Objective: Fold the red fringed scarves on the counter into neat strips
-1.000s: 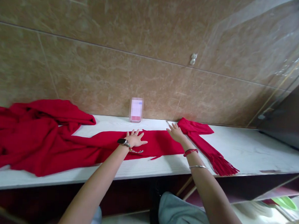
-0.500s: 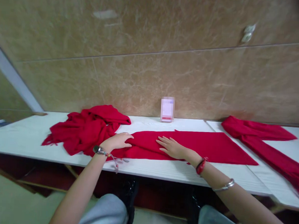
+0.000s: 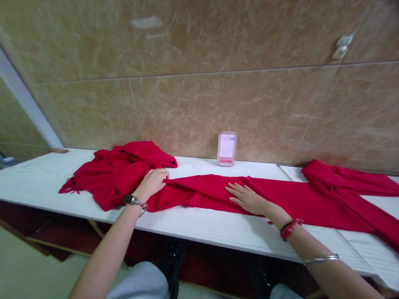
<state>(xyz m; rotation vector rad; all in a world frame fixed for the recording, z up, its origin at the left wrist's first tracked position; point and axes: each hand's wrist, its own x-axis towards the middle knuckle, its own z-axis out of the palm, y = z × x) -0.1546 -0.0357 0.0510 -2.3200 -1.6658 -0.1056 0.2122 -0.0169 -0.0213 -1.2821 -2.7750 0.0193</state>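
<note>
A red scarf [image 3: 284, 197] lies lengthwise along the white tabletop, flat toward the right and wrinkled in its middle. My left hand [image 3: 154, 183] has its fingers curled on the scarf's upper edge, where the flat part meets a bunched red heap [image 3: 113, 176] with fringe at its left end. My right hand [image 3: 248, 200] rests palm down on the flat stretch, fingers spread. At the right, a folded narrow red strip of cloth [image 3: 349, 176] touches the scarf's far end; whether they are one piece I cannot tell.
A small upright phone-like panel [image 3: 227, 149], blurred, leans at the back against the tiled wall [image 3: 188, 112]. Dark red shelf space [image 3: 212, 267] opens below the white tabletop [image 3: 195, 226]. A white fitting [image 3: 342, 46] sticks to the wall at upper right.
My right hand has slid rightward over the scarf. The flat part now reaches farther right, against the folded strip. My left hand has shifted slightly left and closed on the edge.
</note>
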